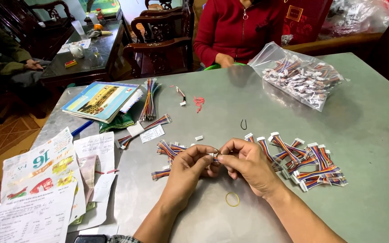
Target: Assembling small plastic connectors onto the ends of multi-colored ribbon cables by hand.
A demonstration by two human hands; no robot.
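A grey-green table (257,103) fills the room's middle, with a dark wooden chair (160,42) behind it. Left of the hands lie papers (46,184) and a book (101,100). The left hand (187,167) and right hand (246,164) both pinch one striped wire piece (213,154) above a yellow rubber band (232,199). Right of them lies a wire pile (307,164).

A clear plastic bag (300,74) of wire connectors lies far right; a white label (152,133) lies centre-left.
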